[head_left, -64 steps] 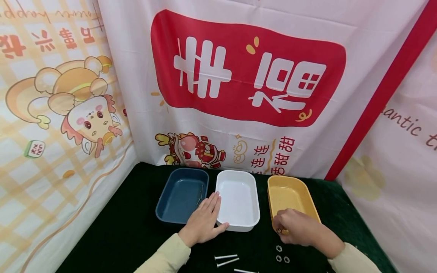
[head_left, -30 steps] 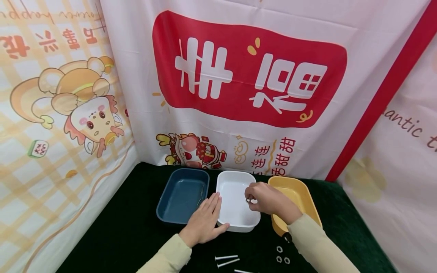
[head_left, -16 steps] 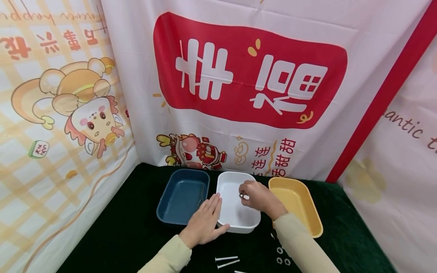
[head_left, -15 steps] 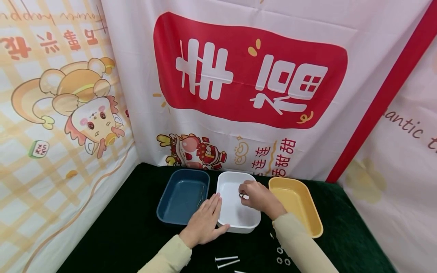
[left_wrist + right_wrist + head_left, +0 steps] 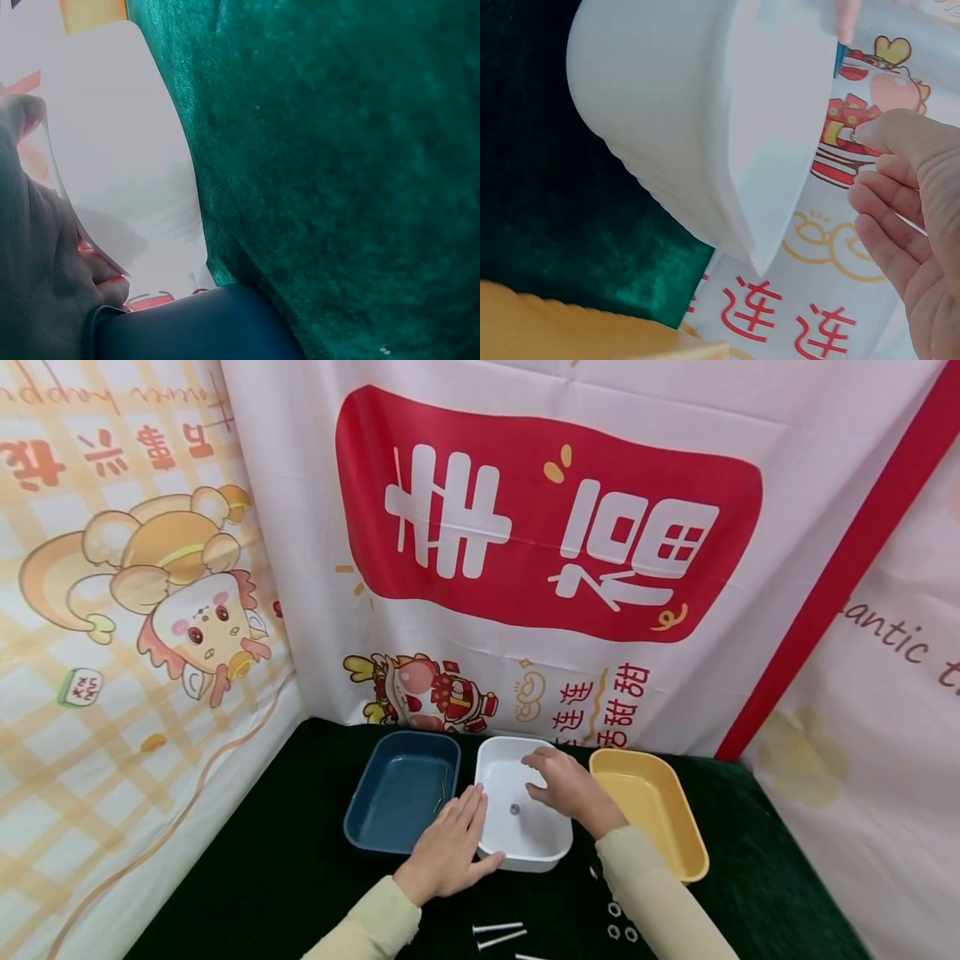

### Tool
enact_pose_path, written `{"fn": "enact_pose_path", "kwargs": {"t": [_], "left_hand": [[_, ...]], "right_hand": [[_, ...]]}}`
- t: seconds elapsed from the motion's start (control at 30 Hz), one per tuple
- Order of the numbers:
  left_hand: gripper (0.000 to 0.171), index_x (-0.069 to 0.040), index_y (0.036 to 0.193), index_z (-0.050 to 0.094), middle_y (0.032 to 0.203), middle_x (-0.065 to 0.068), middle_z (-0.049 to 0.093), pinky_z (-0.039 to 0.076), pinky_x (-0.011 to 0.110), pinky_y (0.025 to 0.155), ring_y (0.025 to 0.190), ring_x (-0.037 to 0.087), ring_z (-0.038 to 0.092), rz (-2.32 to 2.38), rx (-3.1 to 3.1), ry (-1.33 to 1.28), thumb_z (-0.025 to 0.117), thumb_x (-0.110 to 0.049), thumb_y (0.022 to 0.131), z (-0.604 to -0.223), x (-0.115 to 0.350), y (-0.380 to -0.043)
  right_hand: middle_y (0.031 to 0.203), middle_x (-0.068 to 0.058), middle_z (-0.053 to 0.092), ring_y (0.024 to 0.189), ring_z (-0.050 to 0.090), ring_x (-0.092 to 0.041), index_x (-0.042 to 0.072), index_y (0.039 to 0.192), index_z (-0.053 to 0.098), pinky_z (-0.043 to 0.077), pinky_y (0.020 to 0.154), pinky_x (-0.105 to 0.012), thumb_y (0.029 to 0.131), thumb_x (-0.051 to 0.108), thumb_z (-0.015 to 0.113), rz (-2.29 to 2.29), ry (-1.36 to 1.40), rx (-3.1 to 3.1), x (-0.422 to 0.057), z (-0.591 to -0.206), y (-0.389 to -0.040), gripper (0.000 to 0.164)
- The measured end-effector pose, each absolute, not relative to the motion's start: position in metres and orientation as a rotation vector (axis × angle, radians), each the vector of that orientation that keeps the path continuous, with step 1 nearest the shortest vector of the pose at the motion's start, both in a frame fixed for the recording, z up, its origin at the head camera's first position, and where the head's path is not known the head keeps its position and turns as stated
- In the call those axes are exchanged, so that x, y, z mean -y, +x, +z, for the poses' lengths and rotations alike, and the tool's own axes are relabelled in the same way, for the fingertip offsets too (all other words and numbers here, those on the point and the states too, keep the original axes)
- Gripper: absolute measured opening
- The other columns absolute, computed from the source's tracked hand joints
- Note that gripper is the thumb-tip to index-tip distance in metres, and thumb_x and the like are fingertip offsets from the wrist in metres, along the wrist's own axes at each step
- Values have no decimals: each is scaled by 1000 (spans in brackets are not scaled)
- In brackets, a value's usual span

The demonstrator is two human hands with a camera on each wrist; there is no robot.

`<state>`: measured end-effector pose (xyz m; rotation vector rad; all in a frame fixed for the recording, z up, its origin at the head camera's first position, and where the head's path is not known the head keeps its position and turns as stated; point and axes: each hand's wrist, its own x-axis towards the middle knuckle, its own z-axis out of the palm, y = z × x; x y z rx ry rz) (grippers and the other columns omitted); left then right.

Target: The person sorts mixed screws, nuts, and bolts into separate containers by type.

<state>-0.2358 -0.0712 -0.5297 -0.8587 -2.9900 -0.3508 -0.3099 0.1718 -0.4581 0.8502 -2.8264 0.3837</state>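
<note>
My left hand lies with straight fingers across the near left side of the white tray, touching its rim. In the left wrist view, its fingers show against the tray wall. My right hand hovers over the tray's right part, thumb and fingers apart, holding nothing. The right wrist view shows that hand beside the tilted-looking white tray. On the tray floor, just left of the right hand, sits a small metal nut.
A blue tray at the left holds a few thin metal pieces. The yellow tray stands at the right, partly behind the right sleeve. Loose hex nuts and long bolts lie on the dark green cloth in front.
The right hand moved left from the yellow tray's front to over the white tray with a small metal nut, then let it go there. The left hand stayed still.
</note>
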Motion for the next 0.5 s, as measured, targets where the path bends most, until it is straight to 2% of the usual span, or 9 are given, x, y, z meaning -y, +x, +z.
{"fn": "enact_pose_path", "kwargs": {"t": [0.3,0.5], "left_hand": [[95,-3,168,22,179,13,16,22,51,134,166,30,16,-344,3009,-845,42,-71,104,-529,71,-237],[95,-3,168,23,179,13,16,22,51,134,167,30,15,-357,3013,-847,42,-71,104,-529,71,-237]], "right_hand": [[122,-10,74,111,71,-24,7,128,74,62,97,-42,92,21,84,326,892,2875,-188,-430,-299,40],[118,-8,74,101,71,-19,7,126,75,65,88,-35,91,19,85,326,946,2882,-201,-412,-286,39]]}}
